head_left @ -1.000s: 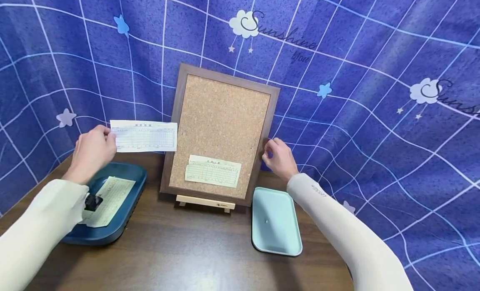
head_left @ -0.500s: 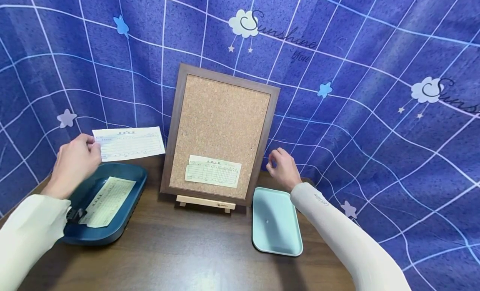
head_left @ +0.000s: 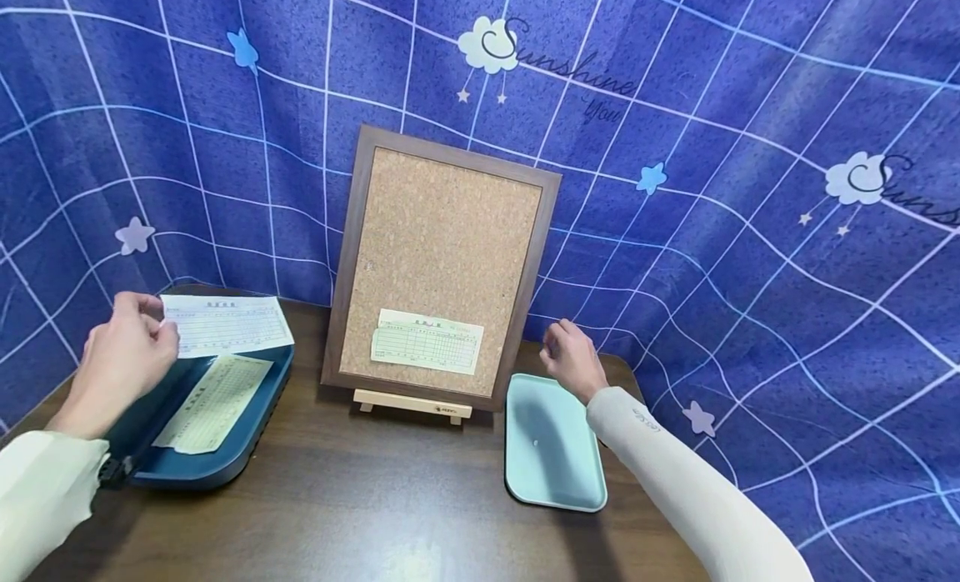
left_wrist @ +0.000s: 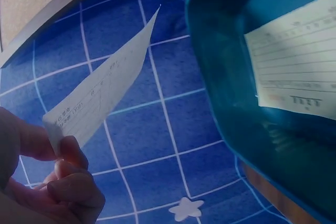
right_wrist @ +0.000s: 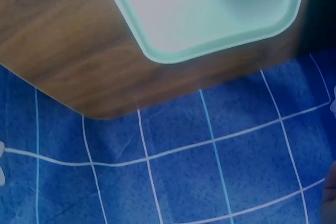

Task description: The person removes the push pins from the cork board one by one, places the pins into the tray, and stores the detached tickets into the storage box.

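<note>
My left hand (head_left: 120, 357) pinches the left end of a white printed form slip (head_left: 228, 325) between thumb and fingers. This slip tilts above the back of a dark blue basin (head_left: 217, 479), where a greenish slip (head_left: 213, 403) lies. In the left wrist view the pinched slip (left_wrist: 105, 87) appears beside the basin wall. My right hand (head_left: 576, 361), fingers curled, hovers over the far end of a pale mint tray (head_left: 555, 474); I cannot tell whether a small thing is between its fingertips. A small pale object (head_left: 536, 442) lies in that tray.
A framed corkboard (head_left: 450, 232) leans on a small wooden easel (head_left: 412, 403) between the basin and the tray. Low on the cork is another greenish form slip (head_left: 427, 342). Behind the brown table (head_left: 360, 499) hangs a blue gridded curtain (head_left: 660, 232).
My left hand has carried the slip left and down, away from the board's edge to over the basin. My right hand has dropped from beside the frame to above the mint tray.
</note>
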A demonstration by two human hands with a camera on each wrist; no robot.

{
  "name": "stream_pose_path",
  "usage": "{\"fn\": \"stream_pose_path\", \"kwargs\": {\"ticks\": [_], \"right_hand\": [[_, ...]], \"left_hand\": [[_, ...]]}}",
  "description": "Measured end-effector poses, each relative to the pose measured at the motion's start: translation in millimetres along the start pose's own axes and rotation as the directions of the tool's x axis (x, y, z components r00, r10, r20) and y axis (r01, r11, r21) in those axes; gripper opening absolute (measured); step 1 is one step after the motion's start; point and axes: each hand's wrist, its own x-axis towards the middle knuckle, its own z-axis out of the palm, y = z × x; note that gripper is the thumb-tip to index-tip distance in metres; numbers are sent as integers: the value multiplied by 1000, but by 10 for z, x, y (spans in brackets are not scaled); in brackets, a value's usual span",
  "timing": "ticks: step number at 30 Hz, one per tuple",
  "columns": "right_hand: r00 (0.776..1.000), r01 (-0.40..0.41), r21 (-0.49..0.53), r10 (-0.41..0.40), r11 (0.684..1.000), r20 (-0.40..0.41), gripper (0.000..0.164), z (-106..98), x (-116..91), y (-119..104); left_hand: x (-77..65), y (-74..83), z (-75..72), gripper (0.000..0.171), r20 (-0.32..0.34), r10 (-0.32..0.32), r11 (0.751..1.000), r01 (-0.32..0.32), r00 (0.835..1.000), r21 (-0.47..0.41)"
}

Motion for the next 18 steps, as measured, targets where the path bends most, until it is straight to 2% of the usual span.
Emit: {"fn": "stream_pose_path", "kwargs": {"ticks": [6,10,13,18], "right_hand": [[999,-36,14,35,999,38,12,123,-152,20],[996,-50,33,47,998,82,12,248,-302,45],[994,-54,55,48,997,101,14,337,-412,54],[981,-92,69,79,993,176,19,448,-552,46]], "left_hand": [[-136,-177,49,33,-67,44,999,-42,997,34],[-197,-300,103,19,-64,80,993,-74,995,95],[-216,-378,137,20,-23,102,986,-98,995,134],[-271,-463,162,28,125,55,980,-78,991,183]]}}
